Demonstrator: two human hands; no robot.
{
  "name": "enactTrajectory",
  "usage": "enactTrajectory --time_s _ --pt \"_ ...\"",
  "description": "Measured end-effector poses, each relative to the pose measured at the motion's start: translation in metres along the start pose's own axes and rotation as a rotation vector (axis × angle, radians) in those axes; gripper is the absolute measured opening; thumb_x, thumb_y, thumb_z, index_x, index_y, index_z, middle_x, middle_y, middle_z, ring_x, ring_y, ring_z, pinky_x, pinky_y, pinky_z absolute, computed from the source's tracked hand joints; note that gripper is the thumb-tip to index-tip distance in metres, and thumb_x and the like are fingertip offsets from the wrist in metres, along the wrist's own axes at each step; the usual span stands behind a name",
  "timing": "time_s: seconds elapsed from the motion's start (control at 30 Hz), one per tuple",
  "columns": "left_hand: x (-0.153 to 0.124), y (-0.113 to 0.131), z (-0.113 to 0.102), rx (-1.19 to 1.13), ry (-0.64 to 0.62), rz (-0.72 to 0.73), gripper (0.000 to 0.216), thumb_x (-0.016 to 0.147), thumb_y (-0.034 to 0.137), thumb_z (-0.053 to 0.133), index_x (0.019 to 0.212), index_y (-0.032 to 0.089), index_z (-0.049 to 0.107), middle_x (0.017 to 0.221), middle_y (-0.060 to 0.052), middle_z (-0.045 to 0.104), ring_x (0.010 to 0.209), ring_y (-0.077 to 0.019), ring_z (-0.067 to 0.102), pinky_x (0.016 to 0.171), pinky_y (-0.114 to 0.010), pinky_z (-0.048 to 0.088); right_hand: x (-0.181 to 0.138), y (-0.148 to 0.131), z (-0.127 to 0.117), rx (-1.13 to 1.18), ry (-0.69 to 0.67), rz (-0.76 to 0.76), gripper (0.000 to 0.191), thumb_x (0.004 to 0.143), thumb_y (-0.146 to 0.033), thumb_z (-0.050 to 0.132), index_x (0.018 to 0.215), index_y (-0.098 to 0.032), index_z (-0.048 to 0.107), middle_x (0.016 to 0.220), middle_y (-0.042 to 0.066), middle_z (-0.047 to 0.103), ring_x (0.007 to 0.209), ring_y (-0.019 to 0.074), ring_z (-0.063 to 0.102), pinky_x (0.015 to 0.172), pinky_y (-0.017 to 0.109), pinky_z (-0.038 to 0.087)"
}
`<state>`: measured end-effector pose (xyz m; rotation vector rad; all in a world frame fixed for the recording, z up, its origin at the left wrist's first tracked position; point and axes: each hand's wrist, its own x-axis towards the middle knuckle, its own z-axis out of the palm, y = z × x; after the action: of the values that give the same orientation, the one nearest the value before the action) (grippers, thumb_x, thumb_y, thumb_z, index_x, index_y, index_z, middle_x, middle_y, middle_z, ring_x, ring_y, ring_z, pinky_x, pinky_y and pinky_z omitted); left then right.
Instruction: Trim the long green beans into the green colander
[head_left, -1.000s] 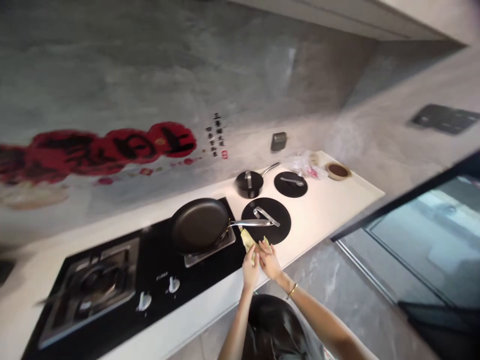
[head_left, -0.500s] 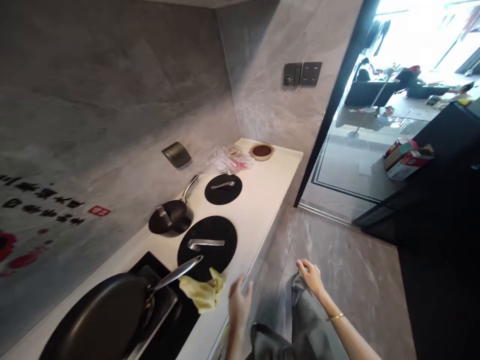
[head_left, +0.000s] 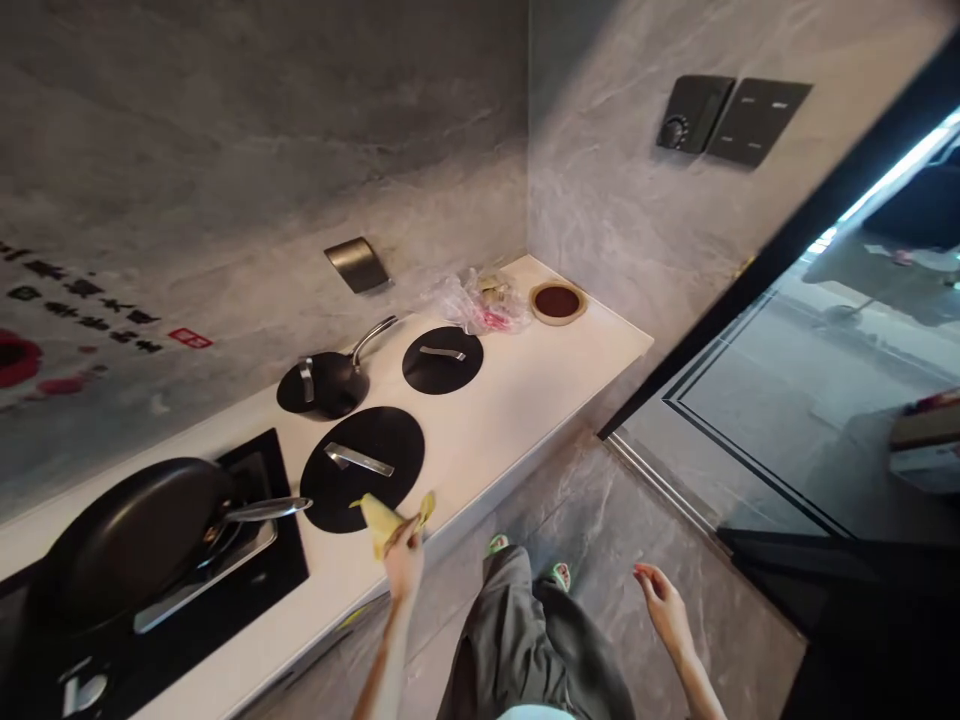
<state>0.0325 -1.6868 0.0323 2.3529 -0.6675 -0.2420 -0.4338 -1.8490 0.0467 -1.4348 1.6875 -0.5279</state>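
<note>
At the counter's front edge, my left hand (head_left: 405, 562) is closed on a yellow cloth (head_left: 381, 524), which bunches up above the fingers. The cloth overlaps the near rim of a large black lid (head_left: 375, 430) with a flat metal handle. My right hand (head_left: 666, 606) hangs over the floor at the right, its fingers loosely curled together, and nothing shows in them. Left of the cloth, a big black pan (head_left: 142, 530) sits tilted on the black stove (head_left: 255, 585), its metal handle (head_left: 270, 509) reaching over the counter.
Further back stand a smaller lidded pan (head_left: 337, 385), another black lid (head_left: 442, 372), a crumpled plastic bag (head_left: 487, 302) and a round brown-topped dish (head_left: 557, 302). The white counter (head_left: 517, 400) ends at the wall. A glass door (head_left: 795, 400) is at the right.
My left hand has reached forward and left and taken hold of the yellow cloth. The view has turned leftward and down. My right hand still hangs beside my legs.
</note>
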Motion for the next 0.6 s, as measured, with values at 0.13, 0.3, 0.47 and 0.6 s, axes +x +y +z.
enactTrajectory --time_s 0.13,0.3,0.47,0.6 --pt "0.046 0.071 0.042 -0.125 0.181 0.070 0.029 0.078 0.019 0.045 0.093 0.012 0.068 0.096 -0.015 0.068 0.094 -0.0273 0.061 0.088 -0.043 0.044 0.063 -0.055 0.024 -0.017 -0.165 -0.134 0.041 0.072 -0.054 0.051 0.083 -0.019 0.070 0.085 0.011 0.073 0.083 0.0268 0.069 0.081 0.039 0.052" --pt "0.153 0.123 0.071 -0.124 0.334 -0.083 0.033 0.082 0.015 0.043 0.107 0.008 0.063 0.108 -0.016 0.062 0.106 -0.0251 0.055 0.094 -0.041 0.041 0.119 -0.118 0.052 -0.113 -0.309 -0.322 0.039 0.080 -0.048 0.046 0.088 -0.018 0.070 0.090 0.011 0.072 0.085 0.0242 0.068 0.081 0.036 0.052" --pt "0.205 0.156 0.088 -0.010 0.112 -0.174 0.042 0.069 0.004 0.051 0.110 0.008 0.061 0.126 -0.022 0.052 0.124 -0.0358 0.042 0.101 -0.055 0.030 0.156 -0.139 0.051 -0.154 -0.330 -0.345 0.034 0.082 -0.041 0.046 0.092 -0.019 0.069 0.091 0.010 0.072 0.086 0.0238 0.067 0.081 0.037 0.051" --pt "0.185 0.202 0.114 0.032 0.118 -0.018 0.052 0.075 0.011 0.050 0.126 0.008 0.049 0.144 -0.024 0.033 0.136 -0.0373 0.024 0.106 -0.059 0.019 0.184 -0.142 0.025 -0.160 -0.209 -0.320 0.031 0.080 -0.040 0.048 0.086 -0.020 0.071 0.096 0.011 0.072 0.092 0.0257 0.066 0.087 0.040 0.049"
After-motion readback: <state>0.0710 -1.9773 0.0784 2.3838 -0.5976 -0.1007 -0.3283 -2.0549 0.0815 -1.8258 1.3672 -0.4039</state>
